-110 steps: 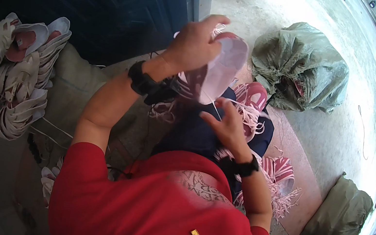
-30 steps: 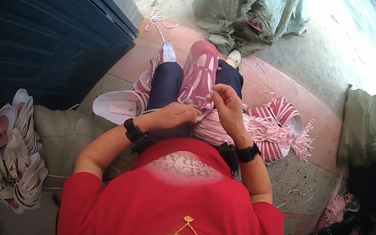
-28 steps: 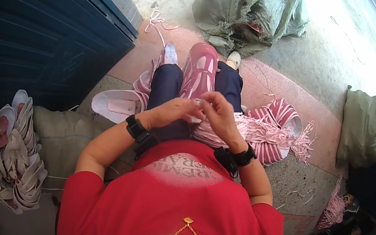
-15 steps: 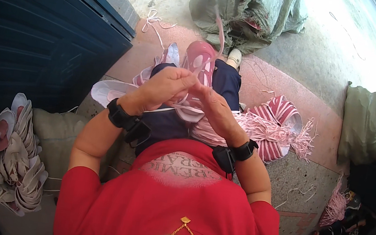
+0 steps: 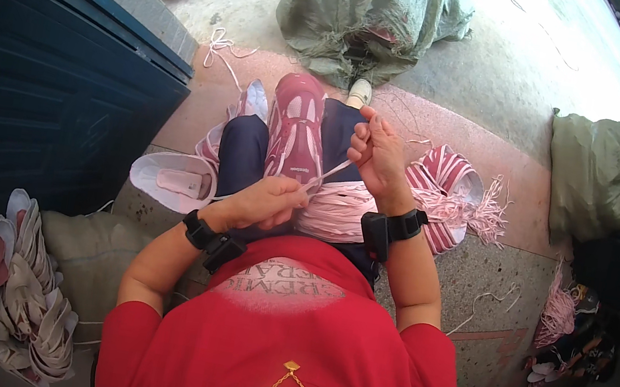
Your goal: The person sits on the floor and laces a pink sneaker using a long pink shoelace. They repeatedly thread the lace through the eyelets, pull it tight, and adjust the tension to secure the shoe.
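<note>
Between my knees lies a dark pink shoe upper with pale patches, its toe pointing away from me. A thin pale shoelace runs taut from the near end of the upper toward the right. My left hand is closed in a pinch on the lace beside the upper. Farther out and higher, my right hand has its fingers curled round the lace's other stretch; its tip is hidden. A thick bundle of pale pink laces lies across my lap, just under the lace. A white-lined shoe upper rests by my left knee.
Striped pink uppers are stacked on the right. Beige uppers lie in a heap at the lower left by a stuffed sack. A green sack stands ahead, another sack far right. A dark blue metal panel borders the left.
My hands, close together over the upper before, have moved apart: the right outward to the right, the left down toward my lap. The lace now stretches between them. The whole view has shifted slightly.
</note>
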`<state>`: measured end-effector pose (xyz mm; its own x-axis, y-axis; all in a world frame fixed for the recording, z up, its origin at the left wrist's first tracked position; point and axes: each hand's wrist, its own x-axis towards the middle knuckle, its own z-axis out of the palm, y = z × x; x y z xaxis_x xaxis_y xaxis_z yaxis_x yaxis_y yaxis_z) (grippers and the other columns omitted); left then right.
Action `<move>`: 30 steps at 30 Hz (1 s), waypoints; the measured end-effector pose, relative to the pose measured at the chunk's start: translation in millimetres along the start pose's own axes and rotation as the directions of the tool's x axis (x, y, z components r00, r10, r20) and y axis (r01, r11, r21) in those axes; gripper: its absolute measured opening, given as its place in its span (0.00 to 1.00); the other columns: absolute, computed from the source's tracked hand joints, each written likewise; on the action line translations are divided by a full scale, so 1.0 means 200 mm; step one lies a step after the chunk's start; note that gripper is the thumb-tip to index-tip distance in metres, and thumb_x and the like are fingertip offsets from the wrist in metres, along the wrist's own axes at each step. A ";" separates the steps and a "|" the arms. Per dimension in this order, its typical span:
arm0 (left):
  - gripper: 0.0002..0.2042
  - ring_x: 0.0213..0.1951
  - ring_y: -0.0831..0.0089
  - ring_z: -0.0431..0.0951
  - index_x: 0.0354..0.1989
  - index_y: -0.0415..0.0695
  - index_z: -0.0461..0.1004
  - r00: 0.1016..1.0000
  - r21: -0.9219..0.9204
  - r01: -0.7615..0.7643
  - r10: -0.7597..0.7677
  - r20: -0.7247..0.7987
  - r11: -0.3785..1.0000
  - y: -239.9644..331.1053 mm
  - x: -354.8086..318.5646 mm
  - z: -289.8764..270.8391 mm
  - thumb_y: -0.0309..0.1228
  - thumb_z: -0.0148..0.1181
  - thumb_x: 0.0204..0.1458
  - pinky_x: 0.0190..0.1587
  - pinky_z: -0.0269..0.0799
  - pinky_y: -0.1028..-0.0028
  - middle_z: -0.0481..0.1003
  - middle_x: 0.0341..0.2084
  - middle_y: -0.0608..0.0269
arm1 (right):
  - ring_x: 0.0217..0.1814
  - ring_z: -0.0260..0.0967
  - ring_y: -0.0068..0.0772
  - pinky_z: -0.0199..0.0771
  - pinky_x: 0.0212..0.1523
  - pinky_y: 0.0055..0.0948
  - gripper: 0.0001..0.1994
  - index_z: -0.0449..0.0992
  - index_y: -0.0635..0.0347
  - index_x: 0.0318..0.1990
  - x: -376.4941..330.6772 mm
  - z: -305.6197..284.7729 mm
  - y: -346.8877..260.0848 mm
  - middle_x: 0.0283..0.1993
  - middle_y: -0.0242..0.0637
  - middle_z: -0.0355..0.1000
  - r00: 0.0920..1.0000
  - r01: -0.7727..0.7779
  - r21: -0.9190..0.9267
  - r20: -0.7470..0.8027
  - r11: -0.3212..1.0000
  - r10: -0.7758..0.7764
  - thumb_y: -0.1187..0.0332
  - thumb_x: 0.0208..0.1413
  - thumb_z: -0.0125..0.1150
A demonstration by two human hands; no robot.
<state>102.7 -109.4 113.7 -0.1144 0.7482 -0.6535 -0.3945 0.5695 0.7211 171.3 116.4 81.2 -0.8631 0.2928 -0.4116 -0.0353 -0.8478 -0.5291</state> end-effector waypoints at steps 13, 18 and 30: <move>0.25 0.36 0.43 0.76 0.33 0.34 0.69 0.805 0.807 0.218 0.366 -0.466 0.548 -0.11 0.22 -0.19 0.50 0.57 0.50 0.38 0.70 0.55 0.75 0.29 0.39 | 0.26 0.63 0.28 0.63 0.28 0.27 0.11 0.74 0.61 0.42 -0.18 -0.15 -0.58 0.26 0.34 0.68 0.759 0.258 -0.964 0.167 0.056 -0.629 0.68 0.62 0.46; 0.21 0.22 0.51 0.77 0.33 0.33 0.69 0.772 0.751 0.233 0.353 -0.530 0.618 -0.21 0.29 -0.20 0.44 0.52 0.55 0.31 0.72 0.58 0.74 0.21 0.41 | 0.42 0.71 0.57 0.69 0.42 0.47 0.24 0.68 0.65 0.45 -0.06 -0.16 0.38 0.38 0.55 0.73 0.994 0.044 -0.981 0.062 -0.191 -0.087 0.50 0.55 0.53; 0.17 0.09 0.67 0.71 0.42 0.32 0.69 0.778 0.441 0.006 0.273 -0.566 0.897 -0.34 0.23 -0.20 0.37 0.46 0.59 0.15 0.68 0.68 0.74 0.18 0.49 | 0.33 0.71 0.57 0.69 0.34 0.50 0.13 0.65 0.66 0.36 -0.05 -0.11 0.54 0.28 0.56 0.71 0.953 0.243 -0.934 0.280 -0.262 -0.115 0.63 0.59 0.46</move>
<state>87.2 -127.2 26.0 -0.7126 0.5454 -0.4414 0.0479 0.6654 0.7449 187.7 31.1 11.0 -0.9595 0.2526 -0.1243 0.2706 0.7058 -0.6547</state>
